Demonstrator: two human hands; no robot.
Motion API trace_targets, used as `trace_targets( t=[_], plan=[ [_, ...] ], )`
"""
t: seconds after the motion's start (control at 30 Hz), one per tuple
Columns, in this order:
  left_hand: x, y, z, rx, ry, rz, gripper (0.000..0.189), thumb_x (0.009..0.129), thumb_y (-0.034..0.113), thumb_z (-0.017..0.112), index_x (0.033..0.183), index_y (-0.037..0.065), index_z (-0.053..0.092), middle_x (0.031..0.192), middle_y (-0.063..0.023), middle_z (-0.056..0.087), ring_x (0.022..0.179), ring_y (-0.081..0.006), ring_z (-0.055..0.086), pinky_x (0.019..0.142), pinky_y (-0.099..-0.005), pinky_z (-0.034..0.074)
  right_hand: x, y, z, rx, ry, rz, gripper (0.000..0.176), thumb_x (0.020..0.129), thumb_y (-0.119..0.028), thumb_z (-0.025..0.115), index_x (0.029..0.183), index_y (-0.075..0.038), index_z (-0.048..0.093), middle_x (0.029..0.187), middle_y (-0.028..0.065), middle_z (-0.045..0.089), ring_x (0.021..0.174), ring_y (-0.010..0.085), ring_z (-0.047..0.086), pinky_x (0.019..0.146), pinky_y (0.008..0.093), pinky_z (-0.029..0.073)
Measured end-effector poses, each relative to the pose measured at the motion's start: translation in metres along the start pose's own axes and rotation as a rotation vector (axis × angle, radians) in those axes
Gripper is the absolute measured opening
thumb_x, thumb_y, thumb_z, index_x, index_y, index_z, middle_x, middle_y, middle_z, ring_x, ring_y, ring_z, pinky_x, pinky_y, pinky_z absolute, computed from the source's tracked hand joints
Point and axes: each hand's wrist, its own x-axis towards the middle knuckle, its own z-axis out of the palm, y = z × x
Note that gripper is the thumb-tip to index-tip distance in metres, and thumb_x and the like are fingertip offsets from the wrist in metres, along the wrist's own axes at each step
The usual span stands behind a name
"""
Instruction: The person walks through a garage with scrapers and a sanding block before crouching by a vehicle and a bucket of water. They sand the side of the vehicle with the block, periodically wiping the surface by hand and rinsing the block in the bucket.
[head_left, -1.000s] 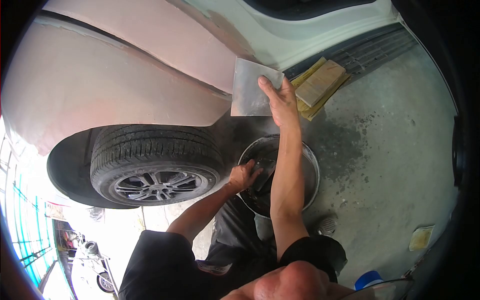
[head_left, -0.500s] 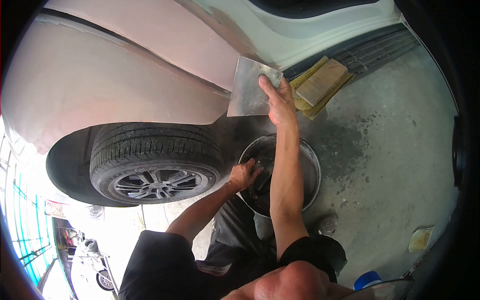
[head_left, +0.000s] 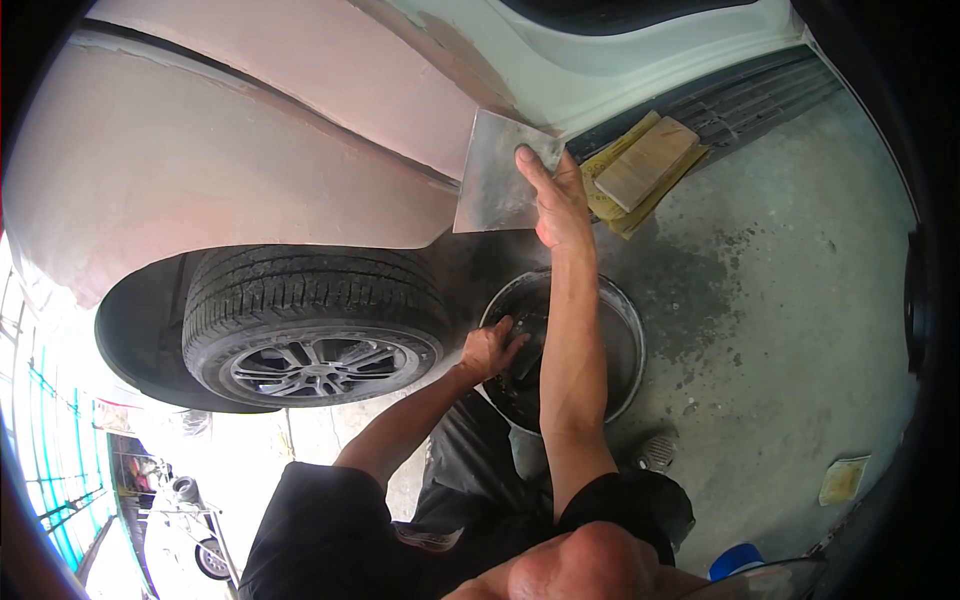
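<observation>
My right hand (head_left: 562,205) grips a translucent square sheet (head_left: 492,180), its thumb pressed on the sheet's face and its fingers mostly hidden behind. The sheet is held beside the lower corner of a car's pinkish-grey body panel (head_left: 300,185). Lower down, my left hand (head_left: 484,352) reaches over the left rim of a round dark bucket (head_left: 640,345). Its fingers are curled around something dark inside that I cannot make out. My right forearm crosses above the bucket and hides part of its inside.
A car wheel (head_left: 318,368) stands left of the bucket. Near the sill, a wooden block (head_left: 647,165) lies on yellow sheets (head_left: 620,228). Wet spots mark the concrete floor (head_left: 800,300). A yellowish square (head_left: 843,481) and a blue object (head_left: 736,561) are at lower right.
The view has shifted very slightly. Both hands keep nearly the same places, with the sheet still in my right hand.
</observation>
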Motion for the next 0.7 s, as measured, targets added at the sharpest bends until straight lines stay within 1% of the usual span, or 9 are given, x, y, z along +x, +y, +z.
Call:
trace_targets(
  t=[0.1, 0.2, 0.3, 0.5, 0.6, 0.7],
  plan=[
    [0.0, -0.003, 0.002, -0.001, -0.008, -0.006, 0.041, 0.094, 0.046, 0.06, 0.099, 0.005, 0.053, 0.072, -0.0226, 0.065, 0.074, -0.0443, 0.066, 0.066, -0.053, 0.052, -0.002, -0.001, 0.005, 0.186, 0.037, -0.02, 0.036, 0.089, -0.022, 0.077, 0.118, -0.004, 0.065, 0.111, 0.0005, 0.067, 0.101, 0.009, 0.059, 0.094, 0.0278, 0.045],
    [-0.001, -0.003, 0.003, 0.001, -0.006, -0.01, 0.041, 0.094, 0.045, 0.06, 0.1, 0.006, 0.054, 0.073, -0.0227, 0.065, 0.074, -0.0443, 0.066, 0.066, -0.053, 0.052, -0.001, 0.003, -0.004, 0.152, 0.058, -0.04, 0.036, 0.09, -0.022, 0.077, 0.118, -0.004, 0.064, 0.112, 0.001, 0.067, 0.101, 0.0089, 0.059, 0.095, 0.0276, 0.045],
    [0.001, -0.002, 0.002, 0.016, -0.01, -0.015, 0.041, 0.094, 0.045, 0.06, 0.101, 0.006, 0.053, 0.073, -0.0225, 0.066, 0.073, -0.0442, 0.066, 0.065, -0.0529, 0.052, -0.001, 0.005, -0.008, -0.019, -0.011, -0.036, 0.035, 0.09, -0.022, 0.076, 0.117, -0.002, 0.064, 0.11, 0.0011, 0.067, 0.099, 0.0085, 0.058, 0.093, 0.027, 0.046],
    [0.0, -0.002, 0.002, 0.018, -0.008, 0.007, 0.042, 0.094, 0.046, 0.06, 0.102, 0.005, 0.052, 0.073, -0.0222, 0.066, 0.074, -0.0442, 0.066, 0.065, -0.0525, 0.052, -0.002, 0.002, -0.006, -0.081, 0.009, -0.039, 0.034, 0.091, -0.023, 0.076, 0.115, -0.001, 0.064, 0.106, 0.0005, 0.066, 0.094, 0.0082, 0.058, 0.087, 0.0252, 0.048],
    [0.0, -0.003, 0.003, 0.017, -0.01, 0.012, 0.042, 0.094, 0.046, 0.06, 0.101, 0.005, 0.052, 0.073, -0.0222, 0.066, 0.073, -0.044, 0.066, 0.065, -0.0525, 0.052, -0.002, 0.0, -0.006, -0.078, 0.015, -0.012, 0.035, 0.091, -0.023, 0.076, 0.116, -0.001, 0.064, 0.107, 0.0011, 0.066, 0.096, 0.0088, 0.059, 0.089, 0.0257, 0.047],
    [0.001, -0.001, 0.002, 0.026, -0.015, 0.012, 0.041, 0.094, 0.045, 0.061, 0.1, 0.005, 0.053, 0.072, -0.0221, 0.065, 0.073, -0.0437, 0.066, 0.065, -0.0525, 0.052, -0.001, 0.002, -0.004, 0.001, 0.011, 0.016, 0.037, 0.09, -0.023, 0.076, 0.118, -0.002, 0.064, 0.109, 0.0015, 0.067, 0.099, 0.0095, 0.059, 0.093, 0.0274, 0.044]
  ],
)
